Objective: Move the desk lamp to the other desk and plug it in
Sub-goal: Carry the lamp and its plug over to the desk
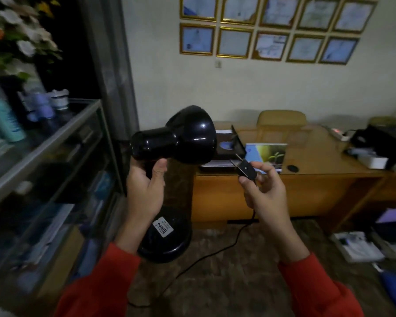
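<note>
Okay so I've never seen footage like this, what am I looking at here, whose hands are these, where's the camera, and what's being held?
There is one picture, taken by a camera worn on a person's head, looking forward and down, so the hands are the wearer's own. The left hand grips the neck of a black desk lamp, carried in the air. The right hand pinches the lamp's plug, its cord trailing down. Ahead stands a wooden desk with a booklet on it and what may be a power strip near its far right. A glass cabinet is on the left.

Framed certificates point(270, 30) hang above a tan chair point(281, 118).
</note>
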Tool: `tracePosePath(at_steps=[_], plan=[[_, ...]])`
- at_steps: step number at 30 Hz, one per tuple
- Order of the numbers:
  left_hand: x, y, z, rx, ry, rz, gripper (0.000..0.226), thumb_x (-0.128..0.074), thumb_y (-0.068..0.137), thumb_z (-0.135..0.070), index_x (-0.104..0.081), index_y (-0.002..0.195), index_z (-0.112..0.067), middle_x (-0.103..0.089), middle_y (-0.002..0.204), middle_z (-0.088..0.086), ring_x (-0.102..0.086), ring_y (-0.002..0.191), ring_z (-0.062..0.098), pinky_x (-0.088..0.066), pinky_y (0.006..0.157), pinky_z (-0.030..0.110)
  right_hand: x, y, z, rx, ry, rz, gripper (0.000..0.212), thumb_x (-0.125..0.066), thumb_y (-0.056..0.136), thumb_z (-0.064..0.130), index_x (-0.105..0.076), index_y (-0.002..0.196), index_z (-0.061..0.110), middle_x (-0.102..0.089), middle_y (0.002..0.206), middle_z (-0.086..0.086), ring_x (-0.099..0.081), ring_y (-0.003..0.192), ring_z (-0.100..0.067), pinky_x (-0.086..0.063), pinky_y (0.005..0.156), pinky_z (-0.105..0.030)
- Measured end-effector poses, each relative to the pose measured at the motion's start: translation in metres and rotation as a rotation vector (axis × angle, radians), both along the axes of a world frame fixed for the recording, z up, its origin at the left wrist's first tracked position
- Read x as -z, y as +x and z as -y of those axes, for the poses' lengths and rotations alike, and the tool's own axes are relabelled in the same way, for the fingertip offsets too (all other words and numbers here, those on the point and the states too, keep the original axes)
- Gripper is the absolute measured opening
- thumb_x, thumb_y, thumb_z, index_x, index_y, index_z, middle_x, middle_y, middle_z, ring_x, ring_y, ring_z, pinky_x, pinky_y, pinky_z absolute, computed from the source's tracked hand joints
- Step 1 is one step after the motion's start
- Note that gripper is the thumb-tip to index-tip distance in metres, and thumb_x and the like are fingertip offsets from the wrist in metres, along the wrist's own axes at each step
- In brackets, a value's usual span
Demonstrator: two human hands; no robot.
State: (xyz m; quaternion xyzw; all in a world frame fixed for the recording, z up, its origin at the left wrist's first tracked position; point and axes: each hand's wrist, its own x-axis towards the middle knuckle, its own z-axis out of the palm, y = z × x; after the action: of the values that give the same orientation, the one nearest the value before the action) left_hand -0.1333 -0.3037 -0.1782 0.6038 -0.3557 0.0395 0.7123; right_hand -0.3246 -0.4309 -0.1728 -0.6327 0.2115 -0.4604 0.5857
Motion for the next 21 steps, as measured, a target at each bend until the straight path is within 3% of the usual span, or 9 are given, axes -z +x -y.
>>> tracePosePath(at_steps=[4,6,9,12,14,16,18,21], plan=[[-0.005,-0.018,0.069,0.076,0.006,-0.002,0.025,-0.053,0.080,-0.058,-0.053,0.096,-0.039,-0.060,0.066,-0.015,-0.051,0.049,0.001,-0.042,0.048,0.013,-0.002,-0.022,0.053,0.057,-0.003,-0.010,0.026,-0.061,0.087,-0.002,-0.056,0.104,0.017,-0.062,0.080,0.006,-0.054,0.054,0.004,-0.040,0.047,-0.011],[-0.012,-0.028,0.105,0.107,0.019,0.018,0.022,-0.053,0.081,-0.057,-0.053,0.096,-0.040,-0.060,0.073,-0.015,-0.053,0.061,0.002,-0.046,0.061,0.020,-0.005,-0.033,0.081,0.079,-0.002,-0.018,0.027,-0.062,0.086,-0.002,-0.055,0.105,0.016,-0.065,0.086,0.003,-0.055,0.057,0.003,-0.041,0.048,-0.010],[-0.022,-0.045,0.159,0.169,0.021,0.026,0.032,-0.053,0.082,-0.054,-0.055,0.099,-0.027,-0.057,0.082,-0.010,-0.056,0.074,0.020,-0.046,0.072,0.034,-0.012,-0.050,0.122,0.139,0.010,-0.027,0.029,-0.063,0.086,0.000,-0.056,0.103,0.022,-0.067,0.099,-0.006,-0.054,0.067,-0.002,-0.042,0.054,-0.014],[-0.026,-0.061,0.214,0.208,0.015,0.029,0.047,-0.054,0.082,-0.053,-0.055,0.101,-0.010,-0.056,0.074,-0.002,-0.057,0.072,0.042,-0.045,0.067,0.028,-0.019,-0.072,0.163,0.200,0.015,-0.038,0.029,-0.064,0.085,0.002,-0.056,0.102,0.025,-0.065,0.109,-0.013,-0.051,0.073,-0.006,-0.041,0.056,-0.014],[-0.026,-0.075,0.251,0.239,0.020,0.008,0.036,-0.055,0.082,-0.053,-0.055,0.099,-0.021,-0.060,0.076,0.013,-0.057,0.077,0.047,-0.045,0.068,0.029,-0.022,-0.088,0.192,0.253,0.010,-0.040,0.029,-0.066,0.085,0.004,-0.055,0.103,0.025,-0.065,0.111,-0.014,-0.051,0.076,-0.009,-0.041,0.060,-0.018],[-0.024,-0.090,0.288,0.266,0.019,-0.010,0.029,-0.055,0.082,-0.053,-0.053,0.099,-0.030,-0.060,0.083,0.022,-0.056,0.086,0.053,-0.049,0.069,0.041,-0.023,-0.106,0.222,0.297,0.006,-0.040,0.029,-0.067,0.084,0.006,-0.055,0.103,0.025,-0.065,0.111,-0.013,-0.052,0.079,-0.013,-0.040,0.063,-0.023],[-0.022,-0.107,0.325,0.294,0.013,-0.019,0.043,-0.054,0.081,-0.054,-0.054,0.105,-0.018,-0.060,0.092,0.032,-0.055,0.090,0.055,-0.050,0.076,0.054,-0.022,-0.126,0.253,0.332,0.001,-0.040,0.030,-0.067,0.084,0.007,-0.055,0.102,0.028,-0.065,0.112,-0.014,-0.052,0.084,-0.018,-0.041,0.064,-0.026],[-0.018,-0.133,0.379,0.327,0.020,-0.047,0.063,-0.054,0.081,-0.054,-0.051,0.109,0.002,-0.058,0.092,0.036,-0.055,0.090,0.056,-0.050,0.079,0.057,-0.018,-0.157,0.301,0.371,-0.001,-0.050,0.030,-0.068,0.084,0.008,-0.055,0.102,0.029,-0.066,0.113,-0.012,-0.055,0.086,-0.018,-0.044,0.065,-0.027]])
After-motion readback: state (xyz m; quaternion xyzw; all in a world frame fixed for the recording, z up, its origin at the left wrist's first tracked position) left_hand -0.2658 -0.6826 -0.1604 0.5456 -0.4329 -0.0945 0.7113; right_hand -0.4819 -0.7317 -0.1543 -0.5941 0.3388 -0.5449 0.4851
